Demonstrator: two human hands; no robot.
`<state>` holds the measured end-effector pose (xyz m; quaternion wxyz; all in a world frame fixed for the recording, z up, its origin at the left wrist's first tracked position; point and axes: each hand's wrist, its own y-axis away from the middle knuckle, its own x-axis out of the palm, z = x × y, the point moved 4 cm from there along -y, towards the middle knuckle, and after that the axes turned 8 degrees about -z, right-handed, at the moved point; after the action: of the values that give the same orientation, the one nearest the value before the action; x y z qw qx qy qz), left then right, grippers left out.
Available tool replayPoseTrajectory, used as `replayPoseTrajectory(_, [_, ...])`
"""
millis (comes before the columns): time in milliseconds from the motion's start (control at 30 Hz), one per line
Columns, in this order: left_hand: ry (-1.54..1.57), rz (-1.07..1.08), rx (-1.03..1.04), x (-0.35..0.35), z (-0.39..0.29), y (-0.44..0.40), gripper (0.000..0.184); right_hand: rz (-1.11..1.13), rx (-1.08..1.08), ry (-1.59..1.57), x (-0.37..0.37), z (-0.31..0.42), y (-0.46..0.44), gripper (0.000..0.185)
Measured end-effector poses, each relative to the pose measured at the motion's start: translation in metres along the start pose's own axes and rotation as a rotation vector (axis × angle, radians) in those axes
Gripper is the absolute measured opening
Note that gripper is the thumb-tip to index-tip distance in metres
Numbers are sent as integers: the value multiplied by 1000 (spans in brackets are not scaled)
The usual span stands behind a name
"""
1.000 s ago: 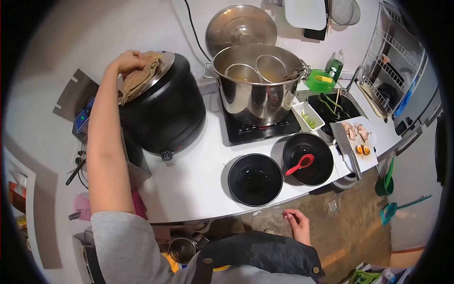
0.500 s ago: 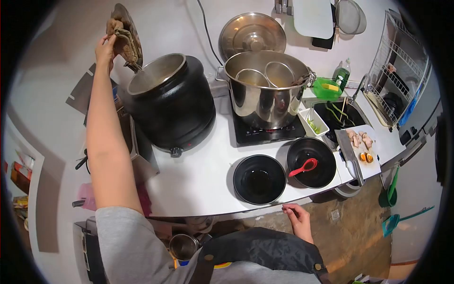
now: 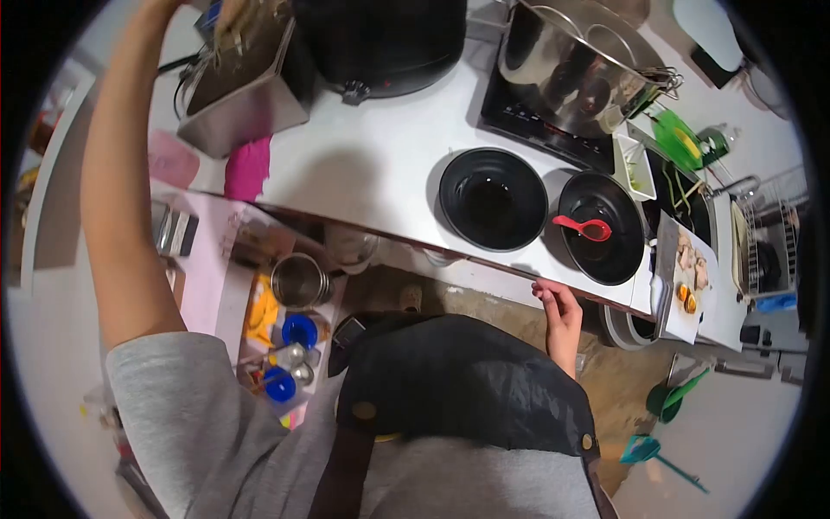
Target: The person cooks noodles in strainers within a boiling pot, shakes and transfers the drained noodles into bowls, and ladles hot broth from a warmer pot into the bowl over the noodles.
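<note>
Fingers of the right hand are half-spread near the white bench, where a round black bowl and another round black bowl with a red spoon stand, while the left hand is out of view, so I cannot tell its grip.

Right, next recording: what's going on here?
A person stands at a kitchen counter, left arm extended past the picture's top edge, the left hand out of view. The right hand, apparently empty, is by the counter's edge. Two black bowls, one with a red spoon, sit near a stockpot on an induction cooktop.
</note>
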<state>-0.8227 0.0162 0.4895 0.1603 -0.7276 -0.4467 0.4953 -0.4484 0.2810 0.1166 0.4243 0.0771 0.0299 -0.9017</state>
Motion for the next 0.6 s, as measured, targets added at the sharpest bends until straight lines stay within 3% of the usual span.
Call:
replayPoseTrajectory(33, [-80, 70, 58, 11, -2, 20, 26, 30, -11, 14, -2, 1, 0, 19])
replayPoseTrajectory(67, [-70, 90, -151, 24, 6, 44, 32, 58, -21, 28, -4, 2, 0, 18])
replayPoseTrajectory(100, [-14, 134, -151, 40, 10, 66, 35, 102, -15, 67, -6, 6, 2, 18])
replayPoseTrajectory(133, [-50, 184, -277, 58, 7, 91, 38, 126, -11, 67, -10, 3, 4, 18])
replayPoseTrajectory(200, [-223, 198, -112, 84, 54, 139, 46, 163, 0, 67, -18, -4, 11, 18])
replayPoseTrajectory(233, [-292, 258, -263, 98, 62, 161, 45, 187, 3, 111, -23, -5, 15, 17])
replayPoseTrajectory(267, [-188, 279, -266, 116, 70, 180, 48, 191, 15, 117, -29, -10, 19, 17])
replayPoseTrajectory(333, [-396, 395, -425, 150, 85, 220, 51, 217, 68, 138, -43, -24, 37, 17])
replayPoseTrajectory(433, [-425, 357, -290, 174, 128, 252, 47, 221, 118, 167, -60, -36, 52, 17])
replayPoseTrajectory(600, [-522, 421, -434, 193, 156, 266, 57, 236, 164, 146, -64, -47, 73, 18])
